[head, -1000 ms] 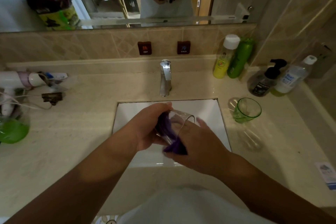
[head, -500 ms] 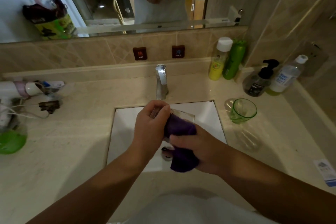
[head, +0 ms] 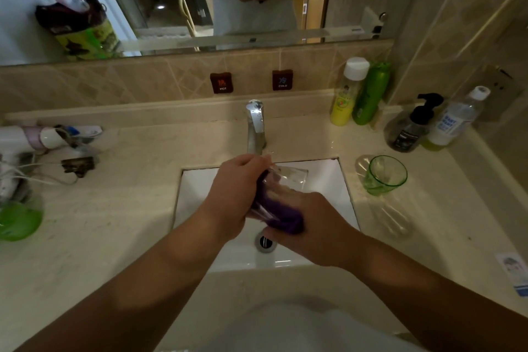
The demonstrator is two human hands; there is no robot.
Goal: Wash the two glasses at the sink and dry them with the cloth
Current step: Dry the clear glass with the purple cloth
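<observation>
Over the white sink (head: 200,203) my left hand (head: 234,194) grips a clear glass (head: 288,177), which lies tilted with its mouth toward the back right. My right hand (head: 311,226) holds a purple cloth (head: 283,217) pressed against the glass's near end; part of the cloth shows through the glass wall. A green glass (head: 384,176) stands upright on the counter right of the sink, apart from both hands. The chrome tap (head: 255,126) stands behind the sink; no water stream shows.
Yellow (head: 347,93) and green (head: 371,94) bottles stand at the back right, with a black pump bottle (head: 408,130) and a clear bottle (head: 454,120) beside them. A hair dryer (head: 25,137) with cords and a green cup (head: 17,220) lie at the left.
The cloth has gone from wrapping the glass's outside to the near end, and the glass's open end now shows toward the back. The view has tilted slightly.
</observation>
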